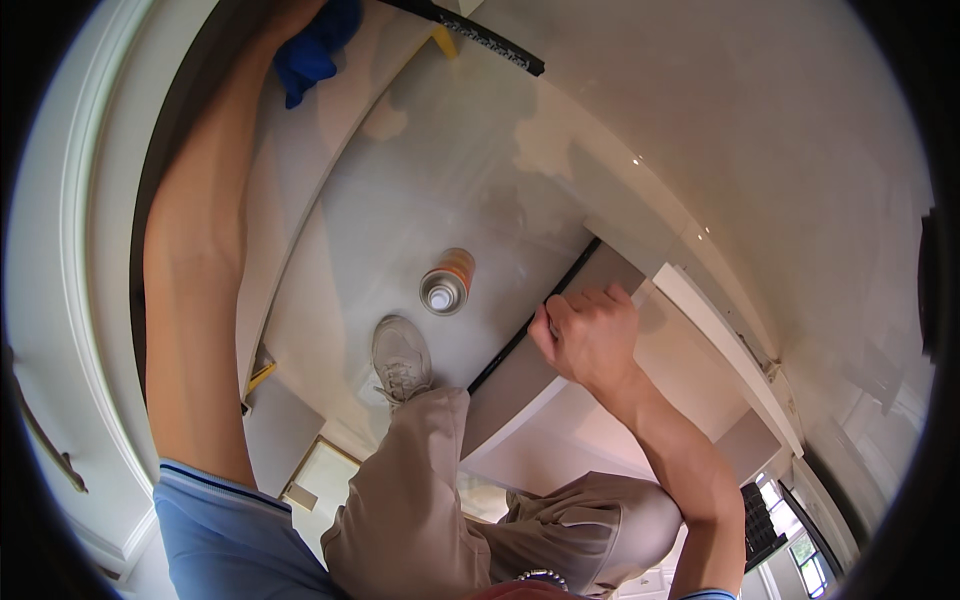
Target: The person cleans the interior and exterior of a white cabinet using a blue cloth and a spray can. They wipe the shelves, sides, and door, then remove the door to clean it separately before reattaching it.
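At the upper left my left arm reaches forward, and my left hand [296, 16], partly cut off by the picture's edge, is on a blue cloth [309, 64] against a light panel. My fingers there are mostly hidden. My right hand [589, 330] is curled into a fist over a grey-brown panel [517, 390] with a black strip along its edge; nothing is plainly seen in it. Between my arms an orange spray can [448, 281] with a white nozzle stands upright on the grey floor [480, 187], just beyond my beige shoe [401, 356].
A white moulded door [112, 225] with a metal handle [56, 450] is at the far left. A black perforated bar [487, 41] juts in at the top. A white board edge [727, 352] runs along the right, and a glossy light surface [787, 150] curves beyond it. My knees are bent below.
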The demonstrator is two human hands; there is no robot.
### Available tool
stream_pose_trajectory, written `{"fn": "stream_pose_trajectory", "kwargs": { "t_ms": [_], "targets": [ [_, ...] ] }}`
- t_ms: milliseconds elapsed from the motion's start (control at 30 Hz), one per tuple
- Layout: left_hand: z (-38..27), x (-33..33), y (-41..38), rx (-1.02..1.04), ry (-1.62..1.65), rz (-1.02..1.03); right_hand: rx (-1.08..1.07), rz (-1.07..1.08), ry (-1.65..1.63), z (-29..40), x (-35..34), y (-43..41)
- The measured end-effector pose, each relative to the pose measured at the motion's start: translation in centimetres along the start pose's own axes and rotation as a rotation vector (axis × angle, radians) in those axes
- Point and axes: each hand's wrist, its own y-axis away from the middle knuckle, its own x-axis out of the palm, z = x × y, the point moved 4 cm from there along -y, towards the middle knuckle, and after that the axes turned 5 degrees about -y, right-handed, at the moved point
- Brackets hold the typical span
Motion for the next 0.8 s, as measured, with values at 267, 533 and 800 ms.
{"fn": "stream_pose_trajectory", "kwargs": {
  "t_ms": [267,533,800],
  "targets": [
    [1.4,0.8,-2.6,-0.06,0.011,0.087,-0.024,0.016,-0.02,-0.1,-0.1,-0.2],
    [4.3,0.0,-0.3,-0.164,0.43,0.06,-0.03,0.009,-0.036,-0.2,0.0,0.0],
    [1.9,0.9,0.4,-0.449,0.043,-0.195,0.022,-0.016,0.011,-0.5,-0.2,0.3]
  ]
}}
